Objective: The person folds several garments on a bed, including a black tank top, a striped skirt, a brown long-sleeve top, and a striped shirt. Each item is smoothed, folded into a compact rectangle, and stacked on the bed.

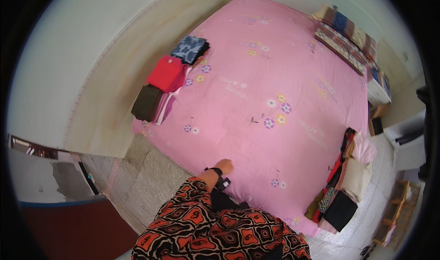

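My left hand (225, 166), with a black band on the wrist, rests with curled fingers on the near edge of a pink flowered bedsheet (240, 122); nothing shows in it. Just below it is a small black object (223, 183) whose kind I cannot tell. Of my right hand (302, 236), only a bit of skin shows past the patterned sleeve at the bottom right. Folded clothes lie in stacks at the bed's left edge: blue patterned (189, 49), red (166, 73) and dark green (147, 103). More folded clothes, cream (356, 179) and black (340, 211), lie at the right edge.
Folded patterned bedding (347, 40) is piled at the far right corner of the bed, near a white cabinet (378, 88). A wall (113, 88) runs along the left side. Grey tiled floor (144, 177) borders the bed, and a wooden rack (395, 213) stands at the lower right.
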{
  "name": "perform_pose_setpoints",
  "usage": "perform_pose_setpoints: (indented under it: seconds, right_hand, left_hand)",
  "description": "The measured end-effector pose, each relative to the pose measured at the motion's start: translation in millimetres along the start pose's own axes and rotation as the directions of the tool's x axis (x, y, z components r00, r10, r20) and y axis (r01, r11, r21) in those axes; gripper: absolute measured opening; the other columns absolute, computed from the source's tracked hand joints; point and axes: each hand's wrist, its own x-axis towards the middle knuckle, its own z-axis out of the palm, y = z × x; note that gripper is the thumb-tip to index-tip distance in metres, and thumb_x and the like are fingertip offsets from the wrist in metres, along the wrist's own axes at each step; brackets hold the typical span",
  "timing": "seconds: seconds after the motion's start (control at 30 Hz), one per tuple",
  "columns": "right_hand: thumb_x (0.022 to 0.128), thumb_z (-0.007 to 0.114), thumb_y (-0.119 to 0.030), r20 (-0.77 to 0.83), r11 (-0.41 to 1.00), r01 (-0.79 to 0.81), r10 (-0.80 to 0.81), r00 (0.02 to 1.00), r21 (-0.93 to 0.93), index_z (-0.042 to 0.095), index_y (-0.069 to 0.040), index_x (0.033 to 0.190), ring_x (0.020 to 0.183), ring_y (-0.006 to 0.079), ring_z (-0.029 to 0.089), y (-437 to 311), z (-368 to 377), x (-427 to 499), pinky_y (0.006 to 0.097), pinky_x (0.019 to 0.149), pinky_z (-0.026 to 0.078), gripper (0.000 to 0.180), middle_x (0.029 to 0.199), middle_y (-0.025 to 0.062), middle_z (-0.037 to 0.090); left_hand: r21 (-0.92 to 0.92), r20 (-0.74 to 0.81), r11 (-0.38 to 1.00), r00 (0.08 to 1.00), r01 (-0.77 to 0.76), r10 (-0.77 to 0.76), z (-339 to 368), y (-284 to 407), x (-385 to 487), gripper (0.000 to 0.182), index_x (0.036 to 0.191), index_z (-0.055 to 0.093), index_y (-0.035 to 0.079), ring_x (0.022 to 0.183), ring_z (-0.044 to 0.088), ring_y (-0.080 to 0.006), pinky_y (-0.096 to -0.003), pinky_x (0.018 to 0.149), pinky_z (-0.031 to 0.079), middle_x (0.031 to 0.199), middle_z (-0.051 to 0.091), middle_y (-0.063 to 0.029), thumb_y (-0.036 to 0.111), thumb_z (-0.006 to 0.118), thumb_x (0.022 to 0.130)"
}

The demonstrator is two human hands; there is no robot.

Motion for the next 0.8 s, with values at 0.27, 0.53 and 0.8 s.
perform_pose_setpoints:
  seconds: [0.27,0.53,0.8]
  right_hand:
    - [0.084,0.047,-0.014,0.073,0.933,0.356,-0.351,0.933,-0.059,0.063,-0.003,0.078,0.08,0.0353,0.062,-154.6,-80.7,3.7,0.0426,0.073,0.049,0.02,0.086,0.0191,0.064]
    - [0.084,0.047,-0.024,0.009,0.975,0.131,-0.135,0.991,0.179,0.065,0.001,0.088,0.091,0.0426,0.059,-236.4,-130.2,-56.4,0.0481,0.082,0.046,0.032,0.095,0.0263,0.063]
    - [0.083,0.048,-0.03,-0.031,0.724,-0.35,0.456,0.89,0.595,0.065,0.004,0.087,0.09,0.0437,0.06,-262.6,-154.0,-116.2,0.0473,0.082,0.047,0.037,0.09,0.0274,0.063]
  left_hand:
    - [0.135,-0.375,0.957,0.908,0.256,-0.19,-145.7,-250.4,-28.1,0.027,0.075,0.067,-0.001,0.082,0.063,-0.0367,-0.0473,0.077,0.05,0.085,0.066,-0.0202,0.016,0.046,0.078]
    - [0.273,-0.476,0.9,0.861,0.34,-0.181,-271.2,-402.8,15.5,0.023,0.083,0.066,0.004,0.083,0.062,-0.0317,-0.0434,0.074,0.048,0.084,0.065,-0.016,0.021,0.051,0.083]
    - [0.157,-0.573,0.934,0.8,0.32,-0.177,-381.6,-285.9,131.5,0.021,0.089,0.063,0.003,0.078,0.062,-0.0299,-0.0403,0.068,0.049,0.083,0.064,-0.0162,0.021,0.052,0.085]
